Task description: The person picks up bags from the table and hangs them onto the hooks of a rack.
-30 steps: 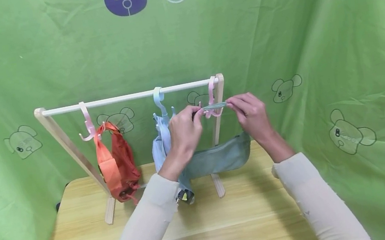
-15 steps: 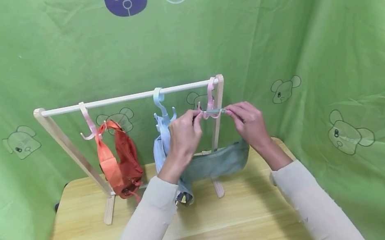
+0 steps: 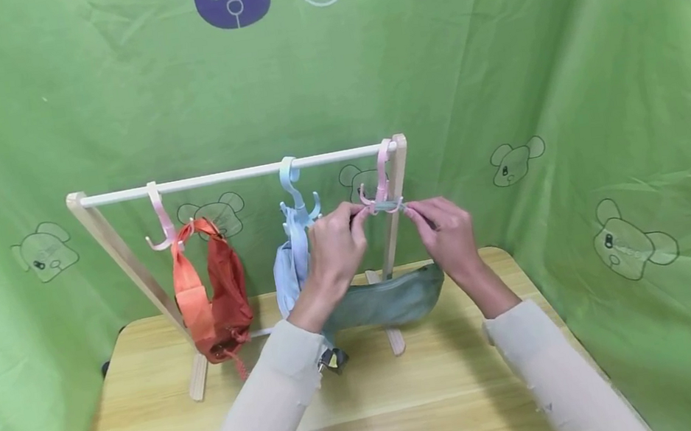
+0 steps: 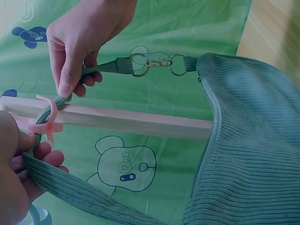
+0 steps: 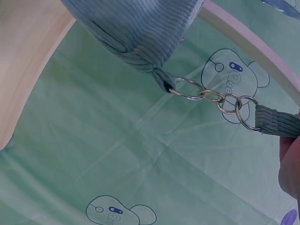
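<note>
A grey-green corduroy shoulder bag (image 4: pixel 253 136) hangs below my two hands, its strap (image 4: pixel 84 192) stretched between them. My left hand (image 3: pixel 338 243) pinches the strap on one side of the pink hook (image 3: pixel 381 188), and my right hand (image 3: pixel 448 230) pinches it on the other. In the left wrist view, the strap lies across the prongs of the pink hook (image 4: pixel 47 123). Metal rings and a short chain (image 5: pixel 220 98) join the strap end to the bag in the right wrist view. The left forearm hides part of the bag in the head view.
A wooden rack with a white rail (image 3: pixel 213 179) stands on the wooden table (image 3: pixel 376 419). An orange bag (image 3: pixel 226 293) hangs from a pink hook (image 3: pixel 161 220) at left. A light blue bag (image 3: pixel 287 276) hangs from the blue hook (image 3: pixel 294 193). Green printed cloth (image 3: pixel 168 108) encloses the table.
Both hands have moved slightly down, bringing the strap from above the pink hook's prongs down onto them. The bag has sunk a little with the strap.
</note>
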The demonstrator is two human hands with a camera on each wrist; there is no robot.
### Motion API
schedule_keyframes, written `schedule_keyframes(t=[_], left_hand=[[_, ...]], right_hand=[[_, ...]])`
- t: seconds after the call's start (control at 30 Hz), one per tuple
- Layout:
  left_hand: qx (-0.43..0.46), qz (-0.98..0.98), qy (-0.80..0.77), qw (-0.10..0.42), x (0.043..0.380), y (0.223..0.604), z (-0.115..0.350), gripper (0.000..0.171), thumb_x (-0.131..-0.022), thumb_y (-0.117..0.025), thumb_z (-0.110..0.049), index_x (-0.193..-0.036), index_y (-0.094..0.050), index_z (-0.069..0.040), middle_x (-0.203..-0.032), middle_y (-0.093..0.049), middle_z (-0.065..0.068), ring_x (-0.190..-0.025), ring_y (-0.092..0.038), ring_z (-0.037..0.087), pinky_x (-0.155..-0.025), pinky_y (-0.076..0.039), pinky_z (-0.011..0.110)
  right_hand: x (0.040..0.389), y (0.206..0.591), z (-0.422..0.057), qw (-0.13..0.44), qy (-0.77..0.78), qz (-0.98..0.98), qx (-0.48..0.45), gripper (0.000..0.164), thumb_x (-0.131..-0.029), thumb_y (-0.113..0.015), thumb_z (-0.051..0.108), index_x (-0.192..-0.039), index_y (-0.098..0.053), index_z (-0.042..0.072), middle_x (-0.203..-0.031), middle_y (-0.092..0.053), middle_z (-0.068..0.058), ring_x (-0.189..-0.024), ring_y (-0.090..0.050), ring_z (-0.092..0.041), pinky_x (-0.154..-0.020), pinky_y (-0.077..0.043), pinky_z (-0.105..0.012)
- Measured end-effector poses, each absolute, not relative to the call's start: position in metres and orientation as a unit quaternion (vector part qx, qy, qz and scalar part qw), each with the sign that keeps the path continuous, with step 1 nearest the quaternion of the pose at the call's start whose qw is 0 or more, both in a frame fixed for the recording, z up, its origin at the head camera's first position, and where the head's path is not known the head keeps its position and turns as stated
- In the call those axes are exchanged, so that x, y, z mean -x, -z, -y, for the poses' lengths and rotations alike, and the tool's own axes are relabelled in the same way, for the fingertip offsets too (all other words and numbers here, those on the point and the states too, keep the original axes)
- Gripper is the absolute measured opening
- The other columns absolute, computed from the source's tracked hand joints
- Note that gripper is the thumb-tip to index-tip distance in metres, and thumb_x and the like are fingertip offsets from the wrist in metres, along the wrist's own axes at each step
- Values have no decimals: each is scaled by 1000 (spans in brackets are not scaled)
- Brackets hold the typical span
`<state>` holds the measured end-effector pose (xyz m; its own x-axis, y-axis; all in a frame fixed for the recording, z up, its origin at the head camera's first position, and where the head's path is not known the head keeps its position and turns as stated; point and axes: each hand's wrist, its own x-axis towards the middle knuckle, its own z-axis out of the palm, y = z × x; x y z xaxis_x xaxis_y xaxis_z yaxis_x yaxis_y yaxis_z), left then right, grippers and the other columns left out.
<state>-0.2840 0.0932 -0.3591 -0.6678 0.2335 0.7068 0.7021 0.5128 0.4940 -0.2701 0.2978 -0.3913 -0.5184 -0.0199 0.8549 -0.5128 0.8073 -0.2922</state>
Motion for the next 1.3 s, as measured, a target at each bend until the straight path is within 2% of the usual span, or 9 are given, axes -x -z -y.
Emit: schedule_keyframes(t=[0.33, 0.63, 0.9, 1.1, 1.2, 1.3], left_hand=[[284, 830, 382, 290, 280, 360, -94, 18, -102, -64, -13, -104, -75, 1, -90, -80, 14, -54, -61, 11, -44, -40, 11], [288, 843, 359, 278, 276, 364, -95, 19, -103, -63, -13, -106, -76, 0, -89, -80, 13, -49, -55, 8, -40, -36, 10], [301, 851, 326, 279, 272, 366, -93, 19, -103, -63, -13, -108, -76, 0, -87, -80, 12, -45, -51, 6, -38, -33, 9], [299, 856, 318, 277, 269, 366, -90, 19, -103, -64, -14, -111, -77, -2, -90, -81, 11, -45, -50, 4, -38, -31, 9], [298, 857, 323, 270, 265, 367, -88, 20, -102, -64, -13, -113, -76, -2, -94, -81, 12, -46, -54, 7, -39, -36, 10], [297, 852, 329, 279, 263, 367, -85, 19, -101, -66, -11, -114, -77, -3, -98, -82, 12, -53, -66, 12, -45, -48, 15]], right_hand=[[269, 397, -291, 458, -279, 831, -148, 14, -91, -77, 5, -99, -78, -7, -94, -78, -24, -81, -75, -38, -68, -65, -43], [266, 398, -286, 453, -245, 846, -140, 13, -90, -77, 3, -100, -78, -6, -94, -78, -24, -83, -75, -39, -73, -65, -46], [263, 397, -282, 446, -232, 853, -137, 15, -92, -75, 3, -100, -77, -9, -93, -77, -26, -77, -76, -38, -64, -65, -41], [259, 397, -279, 429, -236, 863, -124, 16, -95, -73, 3, -104, -76, -9, -97, -77, -25, -80, -76, -37, -67, -66, -41], [255, 399, -277, 422, -237, 867, -119, 16, -94, -73, 1, -105, -75, -9, -97, -77, -25, -81, -75, -37, -68, -66, -41], [251, 400, -275, 418, -243, 868, -116, 16, -93, -73, -1, -106, -75, -10, -98, -76, -25, -82, -75, -36, -68, -65, -41]])
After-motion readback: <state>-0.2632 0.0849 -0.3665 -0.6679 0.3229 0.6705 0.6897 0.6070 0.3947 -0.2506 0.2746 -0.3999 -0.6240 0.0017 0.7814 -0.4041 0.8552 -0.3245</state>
